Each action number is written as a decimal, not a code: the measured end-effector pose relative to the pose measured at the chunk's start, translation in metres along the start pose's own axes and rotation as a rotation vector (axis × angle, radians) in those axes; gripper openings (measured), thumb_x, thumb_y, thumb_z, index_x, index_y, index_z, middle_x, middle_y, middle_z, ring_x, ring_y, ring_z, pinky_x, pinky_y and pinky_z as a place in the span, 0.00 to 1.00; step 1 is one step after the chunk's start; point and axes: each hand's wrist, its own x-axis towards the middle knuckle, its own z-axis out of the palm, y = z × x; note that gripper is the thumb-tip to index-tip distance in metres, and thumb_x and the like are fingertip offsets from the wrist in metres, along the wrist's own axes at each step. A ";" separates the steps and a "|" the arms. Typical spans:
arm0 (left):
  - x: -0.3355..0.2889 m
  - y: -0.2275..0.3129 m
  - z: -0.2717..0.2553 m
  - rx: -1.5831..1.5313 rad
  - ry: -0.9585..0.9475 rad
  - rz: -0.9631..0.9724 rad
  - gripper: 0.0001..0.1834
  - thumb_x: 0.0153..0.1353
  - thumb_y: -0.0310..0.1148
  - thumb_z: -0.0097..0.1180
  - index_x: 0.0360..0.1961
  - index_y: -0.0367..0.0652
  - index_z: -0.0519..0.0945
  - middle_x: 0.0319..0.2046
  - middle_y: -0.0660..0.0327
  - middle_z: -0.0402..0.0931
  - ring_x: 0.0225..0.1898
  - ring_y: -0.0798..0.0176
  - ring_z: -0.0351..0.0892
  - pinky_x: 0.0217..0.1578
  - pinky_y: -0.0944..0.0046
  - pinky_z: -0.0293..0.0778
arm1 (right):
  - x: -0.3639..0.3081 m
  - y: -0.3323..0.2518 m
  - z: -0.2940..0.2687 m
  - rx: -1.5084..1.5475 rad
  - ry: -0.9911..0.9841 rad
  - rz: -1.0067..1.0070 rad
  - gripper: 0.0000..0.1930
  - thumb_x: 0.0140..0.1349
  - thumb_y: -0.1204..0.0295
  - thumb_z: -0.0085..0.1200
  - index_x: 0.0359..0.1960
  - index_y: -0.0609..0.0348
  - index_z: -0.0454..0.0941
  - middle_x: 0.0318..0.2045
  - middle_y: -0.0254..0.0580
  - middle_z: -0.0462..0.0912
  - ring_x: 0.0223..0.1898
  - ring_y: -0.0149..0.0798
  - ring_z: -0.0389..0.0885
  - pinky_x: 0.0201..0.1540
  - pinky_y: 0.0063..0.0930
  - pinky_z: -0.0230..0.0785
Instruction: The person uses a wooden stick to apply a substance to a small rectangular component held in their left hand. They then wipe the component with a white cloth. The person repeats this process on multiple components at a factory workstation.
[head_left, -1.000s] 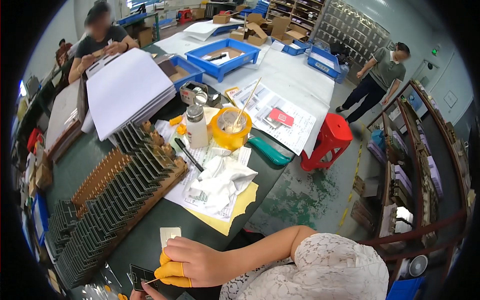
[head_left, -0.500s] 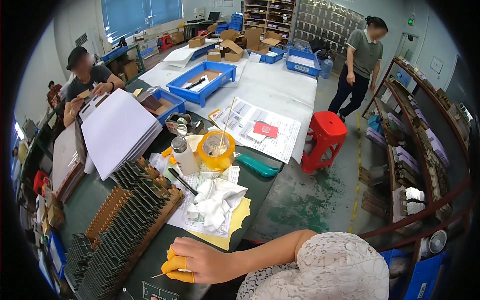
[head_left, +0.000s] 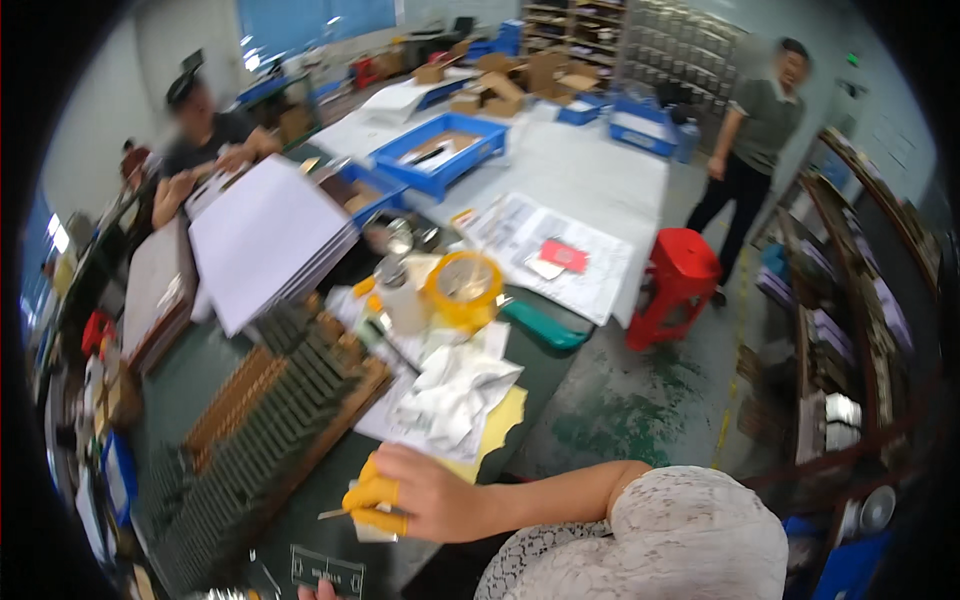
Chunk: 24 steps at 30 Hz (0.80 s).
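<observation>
Two hands in view, the left one barely. Right hand (head_left: 430,497): we saw its fingers together, clamped on a thin stick (head_left: 331,515), two of them in yellow finger covers (head_left: 374,492). The stick poked out left past the fingertips. Below and left of those fingers lay a dark flat board (head_left: 325,566) with white outlines, near the stick's end but apart from it. Left hand (head_left: 319,592): only fingertips showed, over the board's lower edge; we could not tell whether they gripped it. Just under the right fingers, a pale piece (head_left: 372,532), partly hidden. Up and left of the fingers we noted a brown slotted rack (head_left: 240,402) packed with dark boards (head_left: 230,490), blurred. Beyond the fingertips: crumpled white cloth (head_left: 455,392) on papers, a bottle (head_left: 403,305), a yellow tape roll (head_left: 470,315).
</observation>
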 end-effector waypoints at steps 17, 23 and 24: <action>-0.019 0.031 0.030 0.336 0.232 0.675 0.16 0.49 0.11 0.62 0.37 0.39 0.77 0.36 0.56 0.82 0.37 0.63 0.81 0.42 0.68 0.75 | -0.003 -0.033 -0.001 0.095 -0.348 0.167 0.15 0.48 0.80 0.69 0.40 0.56 0.84 0.31 0.36 0.77 0.31 0.37 0.70 0.32 0.27 0.63; -0.014 0.027 0.036 0.378 0.248 0.764 0.20 0.43 0.15 0.65 0.39 0.42 0.80 0.37 0.59 0.84 0.34 0.58 0.80 0.36 0.63 0.70 | -0.002 -0.031 0.006 0.040 -0.408 0.080 0.18 0.47 0.78 0.71 0.42 0.51 0.84 0.32 0.33 0.76 0.30 0.38 0.69 0.32 0.29 0.62; -0.013 0.027 0.036 0.381 0.246 0.770 0.20 0.43 0.15 0.66 0.39 0.42 0.80 0.37 0.59 0.84 0.34 0.58 0.80 0.36 0.63 0.70 | -0.002 -0.030 0.008 0.032 -0.407 0.073 0.18 0.47 0.78 0.71 0.42 0.51 0.84 0.32 0.33 0.75 0.30 0.38 0.69 0.32 0.30 0.61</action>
